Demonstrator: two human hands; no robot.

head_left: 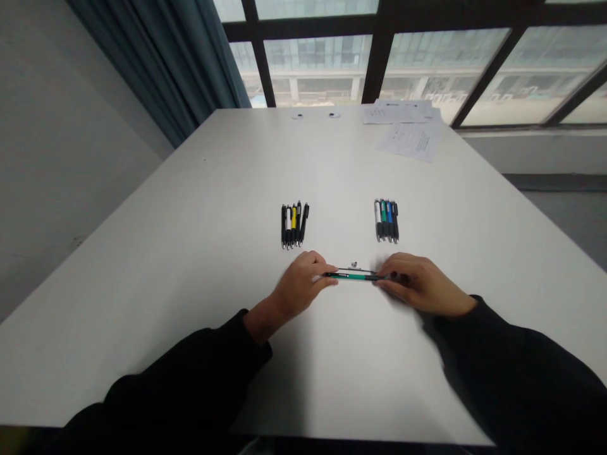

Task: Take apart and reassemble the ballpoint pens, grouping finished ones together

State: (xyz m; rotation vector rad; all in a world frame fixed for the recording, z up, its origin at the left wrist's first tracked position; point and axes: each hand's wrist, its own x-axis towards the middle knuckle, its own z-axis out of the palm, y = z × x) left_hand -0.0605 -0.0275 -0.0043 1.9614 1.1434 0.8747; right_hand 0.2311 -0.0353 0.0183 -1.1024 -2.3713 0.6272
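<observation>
A green and black pen (356,277) lies level between my two hands, low over the white table (199,253). My left hand (306,278) pinches its left end between thumb and fingers. At the other end, the black grip and tip sit in the closed fingers of my right hand (412,281). Just beyond the pen runs a thin dark rod (355,269), perhaps a pen refill, its right end close to my right fingertips. A small metallic piece (354,264) rests beside that rod. Whether my fingers also touch the rod is hard to make out.
Beyond my left hand several pens (293,225) lie in a group, one yellow. Another row of pens (387,220) lies past my right hand. Paper sheets (410,136) cover the far right corner, and two small white round items (334,115) sit near the far edge.
</observation>
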